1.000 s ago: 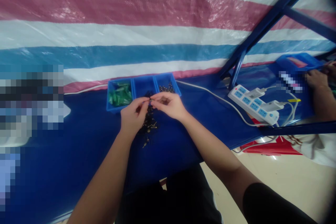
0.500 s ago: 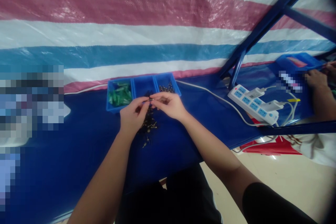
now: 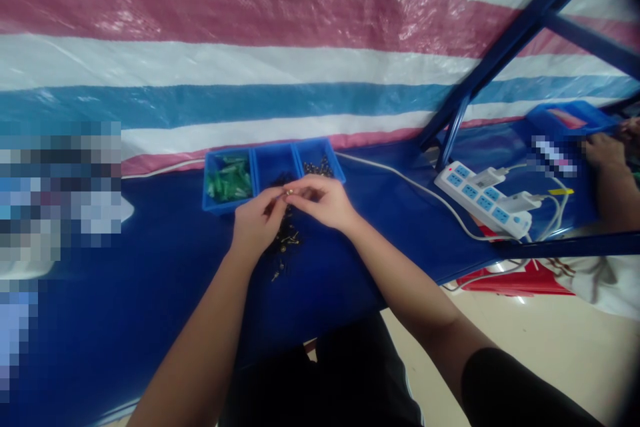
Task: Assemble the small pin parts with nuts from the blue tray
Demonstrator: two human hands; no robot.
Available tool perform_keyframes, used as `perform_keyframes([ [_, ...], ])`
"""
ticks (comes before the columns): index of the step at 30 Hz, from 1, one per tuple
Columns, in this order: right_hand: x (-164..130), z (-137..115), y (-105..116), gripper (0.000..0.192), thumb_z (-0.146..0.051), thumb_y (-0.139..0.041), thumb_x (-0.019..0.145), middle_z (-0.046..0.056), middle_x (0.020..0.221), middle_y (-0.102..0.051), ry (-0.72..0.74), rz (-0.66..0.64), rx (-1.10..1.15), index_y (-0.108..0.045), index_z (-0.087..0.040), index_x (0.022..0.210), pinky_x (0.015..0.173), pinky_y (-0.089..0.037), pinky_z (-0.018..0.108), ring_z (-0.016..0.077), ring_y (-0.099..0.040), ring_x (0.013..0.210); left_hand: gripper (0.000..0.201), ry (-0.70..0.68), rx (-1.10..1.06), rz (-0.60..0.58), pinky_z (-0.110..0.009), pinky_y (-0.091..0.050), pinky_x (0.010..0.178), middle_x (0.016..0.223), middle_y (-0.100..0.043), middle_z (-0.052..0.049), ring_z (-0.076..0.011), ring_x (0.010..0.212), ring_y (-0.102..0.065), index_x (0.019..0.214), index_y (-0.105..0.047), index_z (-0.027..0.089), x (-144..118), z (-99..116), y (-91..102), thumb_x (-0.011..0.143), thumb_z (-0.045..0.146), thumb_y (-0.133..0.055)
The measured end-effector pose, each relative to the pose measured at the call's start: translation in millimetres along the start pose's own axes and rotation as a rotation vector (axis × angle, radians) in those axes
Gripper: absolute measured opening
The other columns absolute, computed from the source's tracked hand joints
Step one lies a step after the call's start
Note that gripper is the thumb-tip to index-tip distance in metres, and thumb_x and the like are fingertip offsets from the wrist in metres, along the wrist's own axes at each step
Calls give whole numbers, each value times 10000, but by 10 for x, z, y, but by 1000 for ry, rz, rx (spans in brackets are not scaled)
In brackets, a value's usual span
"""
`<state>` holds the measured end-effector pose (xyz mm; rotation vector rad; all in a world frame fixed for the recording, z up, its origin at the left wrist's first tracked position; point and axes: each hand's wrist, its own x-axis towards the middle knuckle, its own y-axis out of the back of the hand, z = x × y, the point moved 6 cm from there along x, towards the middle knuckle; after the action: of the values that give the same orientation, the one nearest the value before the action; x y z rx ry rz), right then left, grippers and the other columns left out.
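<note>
Two hands meeting over a blue tabletop (image 3: 150, 293), fingertips pinched together on one tiny metal part (image 3: 289, 193): left hand (image 3: 256, 225) closed on it from the left, right hand (image 3: 323, 201) closed on it from the right; too small to tell which grips it more firmly. Held just above a loose heap of small dark parts (image 3: 284, 240) scattered on the tabletop, directly in front of a blue three-compartment tray (image 3: 273, 170). Tray set near the far edge of the tabletop, against a red, white and blue striped tarp (image 3: 250, 60). Green pieces (image 3: 229, 181) filling the tray's left compartment, small dark pieces (image 3: 316, 165) in the right one, middle compartment's contents hard to make out. White power strip (image 3: 483, 199) with blue sockets and two plugs lying toward the right edge of the tabletop, its white cable (image 3: 400, 180) trailing back along the far edge behind the tray. Blue metal frame (image 3: 500, 53) rising at an angle beside the strip. Another person's hand (image 3: 603, 150) resting at the far right corner, next to a second blue bin (image 3: 570, 115), well apart from the pair at work.
</note>
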<state>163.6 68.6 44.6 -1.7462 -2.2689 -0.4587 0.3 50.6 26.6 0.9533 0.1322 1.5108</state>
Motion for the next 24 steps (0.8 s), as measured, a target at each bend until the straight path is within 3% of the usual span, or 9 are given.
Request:
perform_keyframes([
  [3, 6, -19, 3, 200, -329, -765, 853, 38, 889, -729, 36, -7, -34, -768, -186, 993, 643, -556, 255, 122, -671, 747, 241, 20, -4, -14, -216, -525, 713, 824, -752, -6, -111, 670, -675, 1091, -736, 206, -8, -20, -10, 960, 349, -591],
  [16, -5, 79, -2, 221, -277, -694, 897, 57, 986, -788, -63, -37, -163, -748, -175, 1085, 743, -610, 286, 146, -737, 817, 223, 65, 19, 98, -221, -524, 668, 797, -744, -5, -111, 653, -676, 1021, -748, 204, 0, 20, 58, 934, 373, -632],
  [24, -16, -25, -15, 185, -255, -668, 894, 52, 997, -793, 51, -14, -231, -767, -186, 1034, 726, -608, 278, 140, -733, 798, 214, 68, 7, 72, -210, -506, 636, 760, -734, 9, -103, 618, -657, 1029, -746, 205, -14, -2, 49, 927, 360, -640],
])
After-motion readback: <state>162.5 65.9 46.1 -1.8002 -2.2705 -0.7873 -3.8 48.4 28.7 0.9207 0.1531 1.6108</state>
